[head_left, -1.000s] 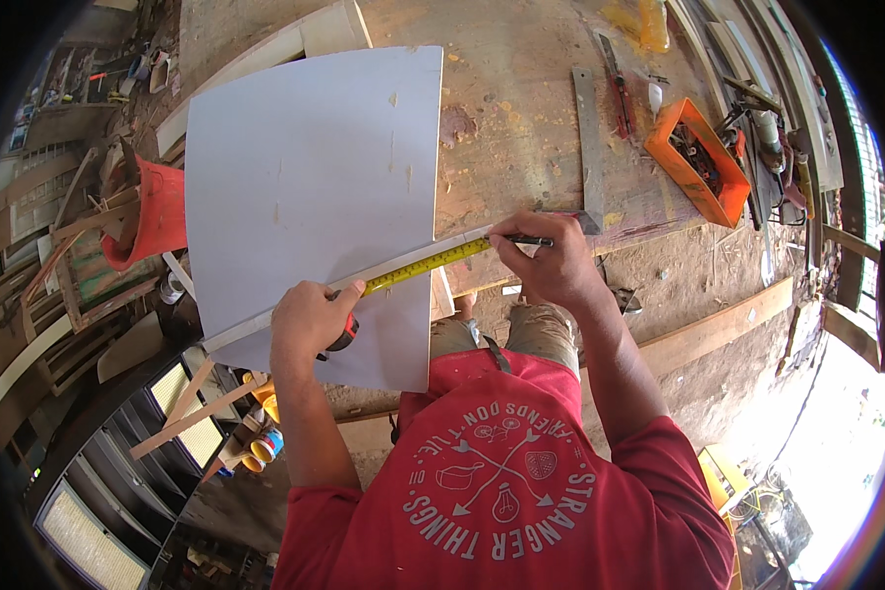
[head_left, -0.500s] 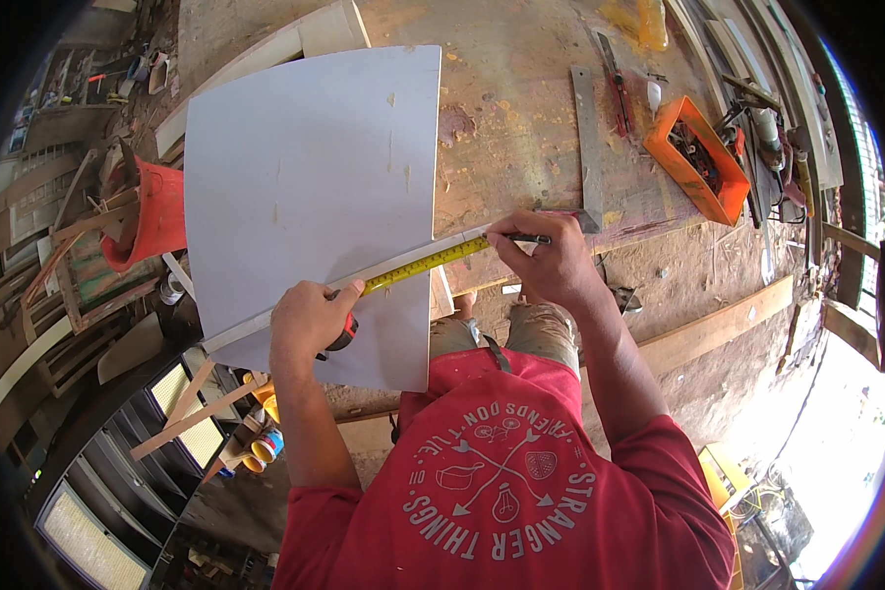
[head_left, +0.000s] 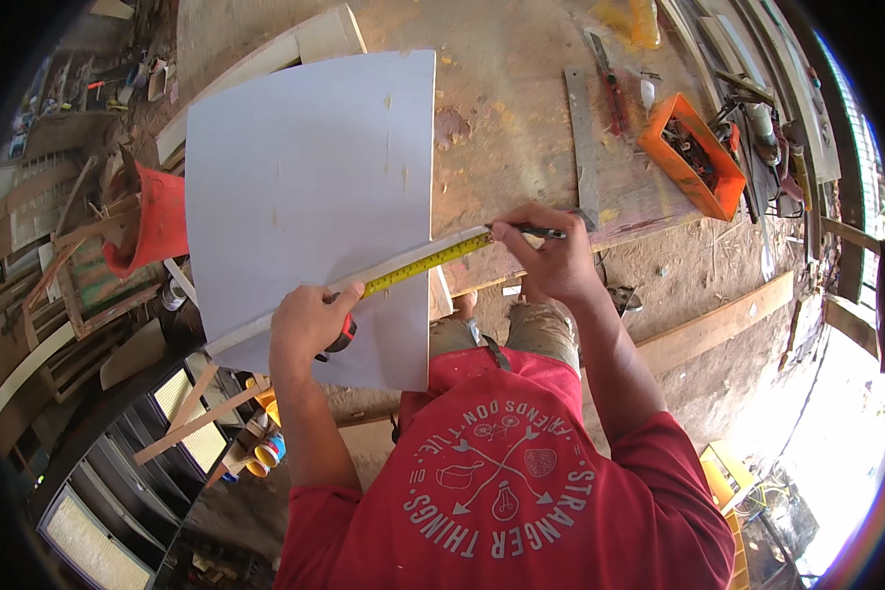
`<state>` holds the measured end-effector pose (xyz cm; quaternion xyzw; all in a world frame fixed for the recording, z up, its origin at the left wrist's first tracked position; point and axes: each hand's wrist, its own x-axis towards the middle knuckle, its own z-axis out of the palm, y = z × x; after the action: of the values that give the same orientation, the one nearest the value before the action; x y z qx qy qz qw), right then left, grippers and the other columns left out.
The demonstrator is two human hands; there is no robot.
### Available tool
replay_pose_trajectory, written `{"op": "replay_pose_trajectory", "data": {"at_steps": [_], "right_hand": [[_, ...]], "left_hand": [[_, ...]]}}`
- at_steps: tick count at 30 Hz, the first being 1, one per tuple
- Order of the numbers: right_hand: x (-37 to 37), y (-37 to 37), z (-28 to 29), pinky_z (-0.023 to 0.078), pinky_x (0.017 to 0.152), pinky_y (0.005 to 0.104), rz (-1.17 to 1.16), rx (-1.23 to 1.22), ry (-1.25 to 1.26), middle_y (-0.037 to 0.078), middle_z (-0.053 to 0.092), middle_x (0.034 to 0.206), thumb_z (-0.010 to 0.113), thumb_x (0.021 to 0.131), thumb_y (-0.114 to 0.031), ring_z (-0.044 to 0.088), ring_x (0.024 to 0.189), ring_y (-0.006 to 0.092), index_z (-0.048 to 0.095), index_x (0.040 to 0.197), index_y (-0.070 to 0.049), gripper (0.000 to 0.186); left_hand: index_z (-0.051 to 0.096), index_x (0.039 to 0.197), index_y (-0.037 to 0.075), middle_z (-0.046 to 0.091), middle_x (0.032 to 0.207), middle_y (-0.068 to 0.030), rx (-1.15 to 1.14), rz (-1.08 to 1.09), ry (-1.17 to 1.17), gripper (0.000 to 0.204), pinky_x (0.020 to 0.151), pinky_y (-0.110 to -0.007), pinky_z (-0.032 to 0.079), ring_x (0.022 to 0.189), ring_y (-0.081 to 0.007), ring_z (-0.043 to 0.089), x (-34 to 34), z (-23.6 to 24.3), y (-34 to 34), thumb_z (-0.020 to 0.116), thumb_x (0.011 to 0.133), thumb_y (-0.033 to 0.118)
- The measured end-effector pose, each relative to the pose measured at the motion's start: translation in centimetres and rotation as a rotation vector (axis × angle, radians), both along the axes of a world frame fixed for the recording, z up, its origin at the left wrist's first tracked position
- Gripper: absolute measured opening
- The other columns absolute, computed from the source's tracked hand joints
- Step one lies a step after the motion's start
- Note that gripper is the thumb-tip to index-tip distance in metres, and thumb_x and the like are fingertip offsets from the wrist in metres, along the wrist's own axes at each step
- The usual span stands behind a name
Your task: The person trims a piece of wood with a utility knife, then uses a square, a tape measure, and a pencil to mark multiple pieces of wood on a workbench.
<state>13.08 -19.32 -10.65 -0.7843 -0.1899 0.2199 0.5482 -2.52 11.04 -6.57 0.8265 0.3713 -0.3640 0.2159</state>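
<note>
My left hand (head_left: 308, 324) is closed around a tape measure (head_left: 344, 334) with a red and black case, above the lower part of a large white board (head_left: 305, 187). Its yellow blade (head_left: 428, 264) runs out to the right along a narrow pale strip (head_left: 241, 335), which lies slantwise across the board and sticks out past its right edge. At the blade's far end, my right hand (head_left: 556, 258) pinches a dark pencil or pen (head_left: 541, 233). The fingers hide the blade's tip and part of the strip's end.
A metal square (head_left: 582, 138) and a red-handled tool (head_left: 614, 93) lie on the worn wooden bench (head_left: 506, 118). An orange box (head_left: 693, 157) of small hardware stands at the right. A red bucket (head_left: 157, 221) is beside the board's left edge.
My right hand has shifted slightly, and more of the pencil or pen sticks out to the right. The left hand and the tape measure stay nearly in place.
</note>
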Motion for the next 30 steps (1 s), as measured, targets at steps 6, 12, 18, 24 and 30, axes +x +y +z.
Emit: {"op": "replay_pose_trajectory", "data": {"at_steps": [6,12,18,24,30], "right_hand": [[2.2,-5.0,-4.0,0.056,0.095,0.0419,-0.474,-0.190,-0.150,0.016,0.075,0.117,0.075,0.100,-0.030,0.072,0.108,0.0320,0.070,0.124,-0.002,0.037],[0.5,-7.3,-7.4,0.045,0.112,0.0515,-0.437,-0.921,-0.389,0.022,0.064,0.130,0.085,0.085,-0.054,0.058,0.129,0.0400,0.058,0.138,0.002,0.082],[1.4,-8.0,-8.2,0.048,0.107,0.0503,-0.491,-0.821,-0.215,0.024,0.064,0.124,0.093,0.079,-0.048,0.060,0.124,0.0400,0.058,0.135,0.006,0.085],[0.3,-8.1,-5.8,0.058,0.066,0.0306,-0.681,-0.003,0.195,0.009,0.066,0.103,0.085,0.090,-0.012,0.067,0.084,0.0160,0.063,0.124,0.003,0.043],[-6.3,-4.6,-2.2,0.049,0.073,0.0210,-0.583,0.311,0.303,-0.001,0.067,0.097,0.078,0.097,-0.003,0.060,0.085,0.0042,0.064,0.123,-0.001,0.029]], "left_hand": [[0.072,0.075,-0.002,0.054,0.057,-0.0055,-0.385,0.099,-0.215,0.077,0.058,-0.037,0.045,0.057,-0.0158,0.054,-3.1,-0.7,1.7,0.070,0.093,0.072],[0.065,0.081,-0.001,0.056,0.066,-0.0054,-0.285,0.374,-0.523,0.075,0.063,-0.036,0.046,0.063,-0.0164,0.055,0.3,-1.7,2.3,0.073,0.091,0.073],[0.068,0.098,0.001,0.071,0.092,-0.0157,0.405,0.011,-0.737,0.061,0.087,-0.048,0.053,0.094,-0.0366,0.069,3.3,-6.2,4.0,0.074,0.094,0.062],[0.065,0.124,0.005,0.071,0.116,-0.0152,0.309,-0.461,-1.256,0.046,0.100,-0.051,0.049,0.110,-0.0352,0.066,4.2,-5.7,-0.4,0.082,0.091,0.032],[0.065,0.119,0.003,0.071,0.111,-0.0149,-0.143,-0.563,-1.205,0.040,0.097,-0.048,0.050,0.102,-0.0349,0.067,4.6,-6.7,-6.0,0.081,0.092,0.027]]}}
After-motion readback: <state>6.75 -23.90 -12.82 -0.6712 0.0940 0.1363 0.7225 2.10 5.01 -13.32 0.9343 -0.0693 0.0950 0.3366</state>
